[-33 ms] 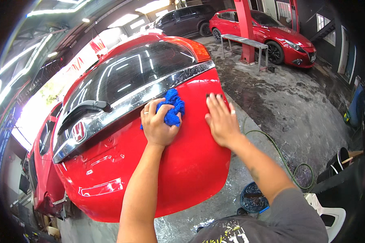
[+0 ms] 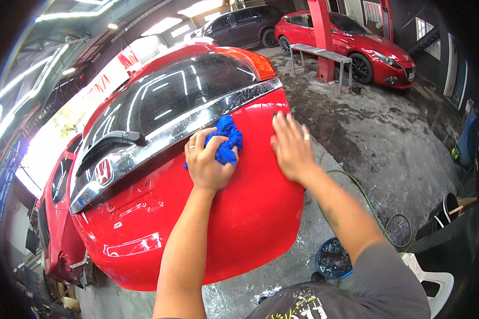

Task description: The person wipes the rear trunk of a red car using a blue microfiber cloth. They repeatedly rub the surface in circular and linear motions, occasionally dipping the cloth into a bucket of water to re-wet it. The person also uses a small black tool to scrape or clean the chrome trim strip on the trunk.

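A red car's tailgate [image 2: 255, 212] fills the middle of the view, with a rear window [image 2: 170, 90] and a chrome trim strip [image 2: 197, 118] above its painted panel. My left hand [image 2: 208, 162] is closed round a crumpled blue cloth [image 2: 228, 139], pressed against the panel just below the trim. On the panel's right side, near its edge, my right hand [image 2: 292, 151] lies flat with fingers stretched out, slightly blurred. A small dark sliver shows at its fingertips; what lies under the palm is hidden. The rear wiper [image 2: 109, 146] rests at the window's left.
A dark bucket [image 2: 332, 260] of water stands on the wet concrete floor, near a green hose [image 2: 364, 196] and a white plastic chair [image 2: 436, 290]. Farther off are a metal bench [image 2: 322, 52], a red post [image 2: 324, 40] and another red car [image 2: 370, 45].
My right hand has slid a little up the panel, toward the trim. My left hand and the blue cloth stay in place.
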Demonstrator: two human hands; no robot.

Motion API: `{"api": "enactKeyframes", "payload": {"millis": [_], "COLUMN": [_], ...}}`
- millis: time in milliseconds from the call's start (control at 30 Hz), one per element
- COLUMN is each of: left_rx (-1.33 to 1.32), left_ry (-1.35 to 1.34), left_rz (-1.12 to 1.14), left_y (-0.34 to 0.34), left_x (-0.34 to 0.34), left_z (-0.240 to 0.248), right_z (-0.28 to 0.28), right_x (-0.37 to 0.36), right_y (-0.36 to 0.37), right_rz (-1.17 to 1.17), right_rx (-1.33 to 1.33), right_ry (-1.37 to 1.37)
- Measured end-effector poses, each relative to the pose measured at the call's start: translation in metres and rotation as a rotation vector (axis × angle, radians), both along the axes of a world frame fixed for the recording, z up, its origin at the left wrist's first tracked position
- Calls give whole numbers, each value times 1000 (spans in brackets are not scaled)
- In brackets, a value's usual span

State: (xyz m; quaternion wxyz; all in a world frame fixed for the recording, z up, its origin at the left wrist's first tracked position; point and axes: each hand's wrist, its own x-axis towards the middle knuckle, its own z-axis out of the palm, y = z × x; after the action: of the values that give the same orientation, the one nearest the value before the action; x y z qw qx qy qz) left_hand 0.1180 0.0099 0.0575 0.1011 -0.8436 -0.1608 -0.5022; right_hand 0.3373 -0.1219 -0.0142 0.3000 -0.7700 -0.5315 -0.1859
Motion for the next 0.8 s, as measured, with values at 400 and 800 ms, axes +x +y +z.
{"api": "enactKeyframes", "payload": {"millis": [400,800], "left_rx": [-7,-9], "left_ry": [-16,-51], "left_rz": [-26,-55], "left_y": [-2,0], "left_x": [5,6], "left_z": [-2,-4], "right_z": [-96,-15], "right_x": [140,61], "right_y": [-68,-92], "right_rz": [136,463], "right_rx": [935,941], "right_ry": [1637,1544]}}
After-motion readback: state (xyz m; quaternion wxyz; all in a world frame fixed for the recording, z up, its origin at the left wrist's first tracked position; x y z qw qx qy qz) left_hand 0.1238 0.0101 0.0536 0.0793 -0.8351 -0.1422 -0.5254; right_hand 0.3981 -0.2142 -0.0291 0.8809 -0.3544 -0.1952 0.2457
